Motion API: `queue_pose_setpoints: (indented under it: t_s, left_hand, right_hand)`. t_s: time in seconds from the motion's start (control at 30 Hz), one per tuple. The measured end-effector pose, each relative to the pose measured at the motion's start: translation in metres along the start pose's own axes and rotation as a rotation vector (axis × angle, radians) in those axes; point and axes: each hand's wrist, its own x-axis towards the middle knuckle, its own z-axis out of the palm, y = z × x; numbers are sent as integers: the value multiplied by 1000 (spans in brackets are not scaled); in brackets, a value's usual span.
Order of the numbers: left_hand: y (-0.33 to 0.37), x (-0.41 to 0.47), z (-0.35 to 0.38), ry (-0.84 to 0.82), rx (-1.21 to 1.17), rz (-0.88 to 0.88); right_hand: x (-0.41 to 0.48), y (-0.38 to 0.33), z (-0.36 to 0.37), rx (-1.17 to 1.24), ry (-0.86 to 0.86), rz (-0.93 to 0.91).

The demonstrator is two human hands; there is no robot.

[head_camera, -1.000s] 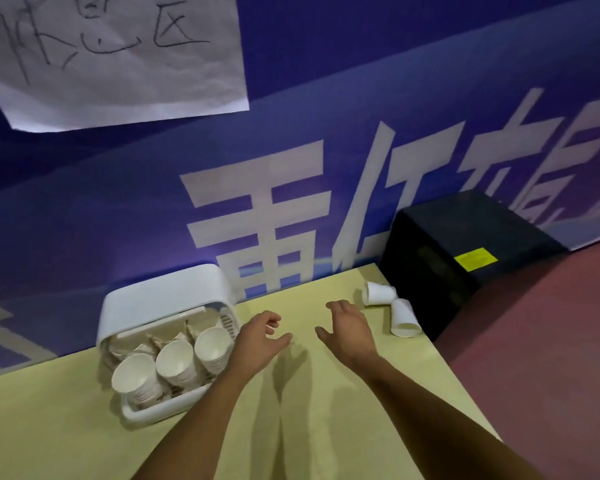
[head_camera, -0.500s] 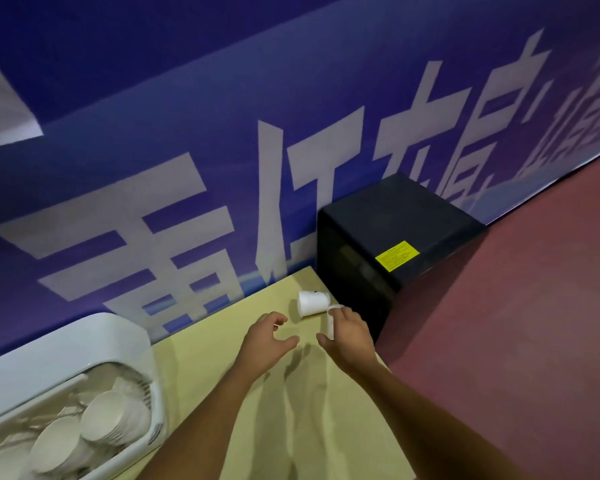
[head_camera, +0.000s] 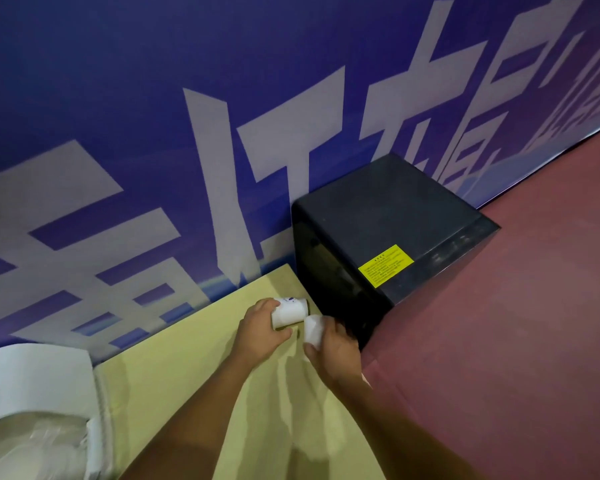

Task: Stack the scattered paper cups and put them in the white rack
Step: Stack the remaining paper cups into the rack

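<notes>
- The left hand (head_camera: 262, 327) reaches over the far corner of the yellow counter (head_camera: 194, 362). Its fingers (head_camera: 261, 306) and thumb are curled round the left cup (head_camera: 290, 310).
- The left cup is a white paper cup with small blue print on its upper side. It lies on its side with one end pointing toward the black box (head_camera: 388, 220).
- The right hand (head_camera: 338, 348) is at the counter's right edge, with its fingers (head_camera: 331, 325) wrapped round the right cup (head_camera: 313, 329). This is a plain white paper cup, partly hidden by the hand.
- The two cups sit just beside each other between the hands (whether they touch I cannot tell). Neither is nested in the other.
- The white rack (head_camera: 32, 379) stands at the lower left of the counter, well apart from both hands. The pale cups inside it (head_camera: 28, 441) are too blurred to count.
- The black box stands just beside the counter corner, against the blue banner (head_camera: 136, 98) with its large pale characters, and carries a yellow label (head_camera: 386, 266).
- The red floor (head_camera: 520, 323) spreads to the right.
</notes>
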Motion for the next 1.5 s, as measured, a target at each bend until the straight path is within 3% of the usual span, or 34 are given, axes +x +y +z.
queue_pose_setpoints:
  t_s: [0.27,0.5,0.77,1.3,1.5]
  left_hand:
    - [-4,33,21,-41,132,-35]
    - [-15,30,30,-14,184,-73]
    - [-24,0,5,25,114,-182]
    - [-99,-145,-128,278,-14,-235]
    - [-139,-209,-164,397,-57,-245]
  right_hand:
    - [10,13,23,-1,-17,21]
    - [3,9,26,144,-94,76]
    - [-5,-9,13,243,-29,67]
    - [-50,-160,-13,281,51,-221]
    - [-86,-225,-7,257,41,-418]
